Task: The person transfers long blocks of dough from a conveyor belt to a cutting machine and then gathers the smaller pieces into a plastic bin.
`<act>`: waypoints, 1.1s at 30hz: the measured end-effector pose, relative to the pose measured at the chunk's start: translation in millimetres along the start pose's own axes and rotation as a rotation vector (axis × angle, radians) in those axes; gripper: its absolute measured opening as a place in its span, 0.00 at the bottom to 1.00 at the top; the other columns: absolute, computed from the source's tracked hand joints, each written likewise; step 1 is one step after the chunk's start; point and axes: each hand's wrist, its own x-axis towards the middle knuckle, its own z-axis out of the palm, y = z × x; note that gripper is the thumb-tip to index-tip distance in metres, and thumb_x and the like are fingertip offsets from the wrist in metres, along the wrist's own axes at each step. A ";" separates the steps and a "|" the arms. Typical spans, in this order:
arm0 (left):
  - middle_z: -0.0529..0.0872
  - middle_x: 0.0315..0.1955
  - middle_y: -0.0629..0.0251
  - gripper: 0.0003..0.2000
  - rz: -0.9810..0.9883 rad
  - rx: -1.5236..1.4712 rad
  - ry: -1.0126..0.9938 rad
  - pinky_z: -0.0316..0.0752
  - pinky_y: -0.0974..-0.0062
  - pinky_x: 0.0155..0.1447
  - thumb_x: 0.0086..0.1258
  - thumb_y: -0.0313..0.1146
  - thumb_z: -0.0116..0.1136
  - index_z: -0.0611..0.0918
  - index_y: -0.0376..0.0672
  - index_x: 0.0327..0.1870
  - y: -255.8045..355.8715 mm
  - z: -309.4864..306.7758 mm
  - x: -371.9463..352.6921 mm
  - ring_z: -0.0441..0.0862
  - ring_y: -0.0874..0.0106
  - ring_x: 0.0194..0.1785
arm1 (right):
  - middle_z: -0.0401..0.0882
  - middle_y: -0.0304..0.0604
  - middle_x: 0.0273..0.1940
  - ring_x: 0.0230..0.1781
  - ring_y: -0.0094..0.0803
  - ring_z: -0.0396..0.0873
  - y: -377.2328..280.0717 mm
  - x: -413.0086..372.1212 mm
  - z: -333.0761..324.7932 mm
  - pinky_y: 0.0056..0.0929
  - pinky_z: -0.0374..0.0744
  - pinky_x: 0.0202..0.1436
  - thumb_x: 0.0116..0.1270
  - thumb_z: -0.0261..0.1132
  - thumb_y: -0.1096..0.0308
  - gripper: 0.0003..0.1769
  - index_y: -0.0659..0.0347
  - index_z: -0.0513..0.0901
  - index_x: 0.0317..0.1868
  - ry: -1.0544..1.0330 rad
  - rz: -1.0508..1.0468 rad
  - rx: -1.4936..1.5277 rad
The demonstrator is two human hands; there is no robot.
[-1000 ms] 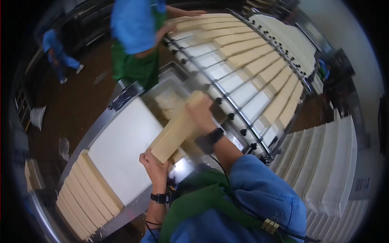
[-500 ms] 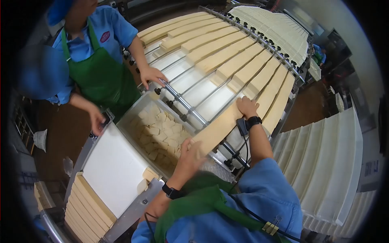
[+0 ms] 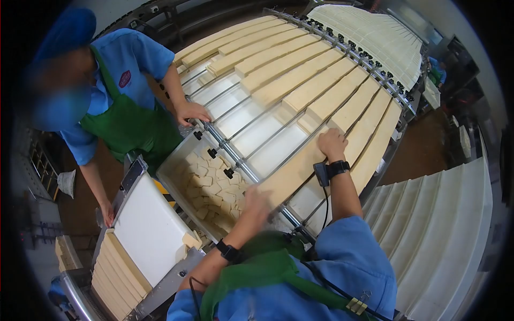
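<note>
My right hand (image 3: 332,144) lies over the far part of a long pale strip of stacked dough sheets (image 3: 293,170), its fingers curled over the strip. Blurred by motion, my left hand (image 3: 256,206) is at the strip's near end; its finger positions are smeared. The strip lies lengthwise on the slatted conveyor (image 3: 276,147), its near end reaching over the metal crossbar (image 3: 238,158). More dough strips (image 3: 321,80) lie side by side in lanes between thin rods. Left of my left hand, a clear plastic bin (image 3: 175,168) holds many broken dough pieces (image 3: 211,182).
A co-worker (image 3: 126,80) in a green apron stands at the left, one hand on the conveyor's corner and the other on a white slanted board (image 3: 150,230). Several stacked strips (image 3: 119,270) rest at its lower side. Ridged white sheets (image 3: 428,230) stand at the right.
The board at left has shifted away from the bin, and the co-worker's lower hand has moved down along its edge. My hands stay at the same strip; the view has shifted slightly.
</note>
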 end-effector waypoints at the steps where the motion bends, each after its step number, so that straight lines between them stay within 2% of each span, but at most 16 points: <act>1: 0.56 0.69 0.46 0.25 0.023 -0.004 -0.028 0.62 0.62 0.71 0.67 0.20 0.53 0.69 0.47 0.66 -0.6 5.0 8.9 0.60 0.46 0.71 | 0.68 0.56 0.67 0.69 0.55 0.64 0.1 -4.5 -0.6 0.56 0.56 0.70 0.68 0.52 0.54 0.30 0.67 0.74 0.62 -0.003 -0.003 0.005; 3: 0.57 0.68 0.46 0.26 0.047 0.016 -0.040 0.62 0.61 0.72 0.66 0.20 0.52 0.69 0.46 0.66 -9.1 17.2 27.0 0.60 0.46 0.71 | 0.71 0.54 0.62 0.68 0.52 0.63 -0.1 -17.5 0.9 0.55 0.58 0.67 0.64 0.56 0.60 0.26 0.66 0.76 0.58 0.231 -0.080 -0.028; 8: 0.61 0.67 0.45 0.28 0.023 0.024 -0.003 0.59 0.61 0.73 0.63 0.18 0.50 0.68 0.43 0.67 -14.6 22.7 48.1 0.60 0.46 0.71 | 0.68 0.56 0.65 0.69 0.53 0.59 -5.0 -62.4 17.9 0.57 0.56 0.67 0.62 0.61 0.59 0.28 0.62 0.75 0.62 0.241 -0.321 0.054; 10: 0.67 0.64 0.47 0.28 0.228 0.118 0.145 0.58 0.62 0.74 0.60 0.17 0.49 0.68 0.39 0.66 -23.2 13.5 40.7 0.63 0.49 0.70 | 0.66 0.57 0.66 0.69 0.53 0.60 -5.8 -75.4 21.6 0.58 0.55 0.68 0.63 0.62 0.57 0.30 0.60 0.74 0.64 0.212 -0.426 0.098; 12: 0.68 0.63 0.49 0.29 0.104 0.047 0.211 0.58 0.63 0.74 0.60 0.17 0.49 0.67 0.38 0.66 -27.1 -6.1 29.4 0.65 0.52 0.70 | 0.61 0.59 0.70 0.70 0.55 0.58 -6.1 -96.3 26.2 0.60 0.53 0.69 0.63 0.64 0.49 0.35 0.59 0.71 0.67 0.156 -0.628 0.265; 19: 0.69 0.63 0.50 0.27 -0.194 -0.267 0.593 0.57 0.65 0.75 0.62 0.20 0.49 0.69 0.38 0.66 -67.2 -63.4 -20.5 0.67 0.57 0.70 | 0.53 0.60 0.74 0.75 0.59 0.50 -36.1 -146.8 0.3 0.62 0.50 0.72 0.60 0.67 0.43 0.46 0.55 0.62 0.74 -0.164 -0.833 0.125; 21: 0.67 0.66 0.47 0.28 -0.200 -0.175 0.593 0.58 0.64 0.75 0.64 0.23 0.53 0.67 0.39 0.69 -81.1 -75.1 -45.7 0.66 0.55 0.71 | 0.51 0.60 0.75 0.75 0.59 0.49 -41.1 -151.6 15.2 0.64 0.49 0.72 0.58 0.68 0.43 0.49 0.54 0.60 0.75 -0.153 -0.841 0.005; 23: 0.63 0.70 0.45 0.30 -0.367 -0.040 0.504 0.58 0.62 0.75 0.66 0.26 0.59 0.65 0.37 0.70 -85.6 -85.6 -68.6 0.64 0.55 0.72 | 0.50 0.59 0.76 0.76 0.60 0.47 -50.1 -153.9 21.9 0.65 0.49 0.72 0.57 0.70 0.43 0.51 0.53 0.57 0.76 -0.125 -0.859 -0.107; 24: 0.61 0.72 0.43 0.30 -0.373 0.063 0.507 0.68 0.64 0.70 0.67 0.29 0.62 0.66 0.38 0.70 -99.5 -86.9 -84.4 0.70 0.57 0.69 | 0.49 0.59 0.76 0.76 0.60 0.47 -55.1 -155.8 21.1 0.67 0.49 0.72 0.56 0.70 0.44 0.52 0.53 0.56 0.76 -0.125 -0.843 -0.152; 25: 0.61 0.72 0.43 0.30 -0.386 0.068 0.535 0.68 0.64 0.70 0.67 0.29 0.62 0.66 0.38 0.70 -99.1 -93.9 -97.0 0.70 0.57 0.69 | 0.48 0.59 0.77 0.76 0.61 0.47 -62.5 -157.8 18.5 0.68 0.49 0.72 0.55 0.71 0.45 0.54 0.53 0.55 0.77 -0.121 -0.830 -0.197; 27: 0.61 0.72 0.43 0.26 -0.544 -0.161 0.570 0.77 0.68 0.60 0.68 0.29 0.61 0.70 0.40 0.67 -95.4 -103.6 -122.4 0.80 0.59 0.59 | 0.49 0.60 0.76 0.76 0.60 0.49 -80.2 -164.9 5.1 0.68 0.50 0.72 0.55 0.71 0.45 0.53 0.53 0.56 0.76 -0.106 -0.878 -0.126; 28: 0.71 0.65 0.53 0.19 -0.476 -0.199 0.643 0.76 0.74 0.60 0.71 0.26 0.58 0.74 0.38 0.62 -97.4 -107.7 -136.7 0.79 0.71 0.57 | 0.50 0.60 0.76 0.76 0.59 0.51 -92.6 -168.8 -3.2 0.67 0.51 0.72 0.55 0.71 0.46 0.52 0.54 0.57 0.76 -0.094 -0.900 -0.052; 29: 0.71 0.65 0.53 0.19 -0.488 -0.186 0.692 0.76 0.74 0.60 0.71 0.26 0.58 0.74 0.38 0.62 -98.7 -115.6 -154.0 0.79 0.71 0.57 | 0.56 0.62 0.73 0.74 0.58 0.56 -106.3 -171.8 -9.1 0.62 0.55 0.72 0.54 0.72 0.50 0.49 0.56 0.61 0.73 -0.040 -0.942 0.016; 31: 0.82 0.51 0.61 0.13 -0.633 -0.353 0.625 0.78 0.76 0.56 0.73 0.26 0.57 0.79 0.37 0.56 -99.0 -130.0 -194.7 0.82 0.75 0.50 | 0.61 0.63 0.71 0.71 0.58 0.61 -124.2 -159.8 9.0 0.56 0.60 0.71 0.52 0.73 0.55 0.46 0.58 0.66 0.70 0.030 -0.987 0.167; 32: 0.85 0.38 0.68 0.10 -0.485 -0.314 0.802 0.77 0.77 0.54 0.74 0.27 0.55 0.81 0.38 0.53 -101.3 -130.7 -211.7 0.82 0.78 0.46 | 0.62 0.64 0.70 0.70 0.58 0.63 -132.2 -154.5 16.5 0.52 0.62 0.72 0.50 0.73 0.59 0.44 0.58 0.68 0.69 0.008 -1.053 0.254; 33: 0.87 0.43 0.61 0.12 -0.449 -0.273 0.895 0.77 0.78 0.52 0.72 0.30 0.58 0.82 0.41 0.53 -113.3 -132.7 -235.2 0.84 0.77 0.44 | 0.62 0.64 0.70 0.70 0.58 0.63 -166.3 -163.7 26.3 0.52 0.62 0.72 0.50 0.73 0.59 0.44 0.58 0.68 0.69 -0.019 -1.131 0.271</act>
